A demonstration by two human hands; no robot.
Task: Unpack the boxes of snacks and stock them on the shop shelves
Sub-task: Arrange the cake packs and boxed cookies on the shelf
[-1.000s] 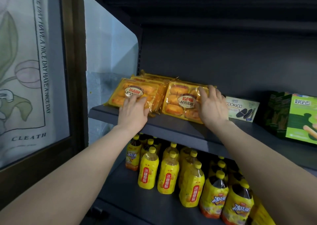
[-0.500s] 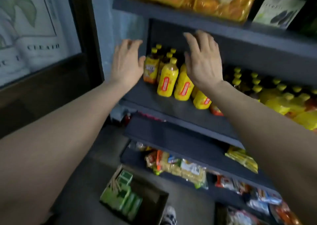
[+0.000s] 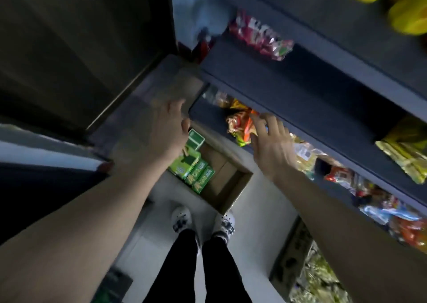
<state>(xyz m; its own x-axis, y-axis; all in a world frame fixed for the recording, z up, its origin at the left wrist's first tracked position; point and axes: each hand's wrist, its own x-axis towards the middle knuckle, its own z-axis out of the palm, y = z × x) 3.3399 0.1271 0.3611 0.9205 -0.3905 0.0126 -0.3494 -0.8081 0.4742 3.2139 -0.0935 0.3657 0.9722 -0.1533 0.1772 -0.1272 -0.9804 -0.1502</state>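
Observation:
I look straight down at an open cardboard box [image 3: 233,182] on the floor in front of my feet. Several green snack boxes [image 3: 194,166] stand in its left half; the right half shows bare cardboard. My left hand [image 3: 167,127] hovers above the box's left end, fingers spread and relaxed, holding nothing. My right hand [image 3: 269,141] hangs above the box's right side, fingers loose and empty, in front of a low shelf with snack bags [image 3: 240,122]. The view is blurred by motion.
Dark grey shelves [image 3: 300,90] run along the right, stocked with red snack bags [image 3: 261,36], yellow packs [image 3: 406,150] and mixed packets [image 3: 379,208]. Yellow bottles [image 3: 406,14] sit top right. Another box [image 3: 298,252] lies at the lower right. A dark door frame [image 3: 92,48] stands on the left.
My view has swung down from the upper shelf to the floor. Both hands left the yellow cake packs on the shelf and dropped, empty, toward the cardboard box.

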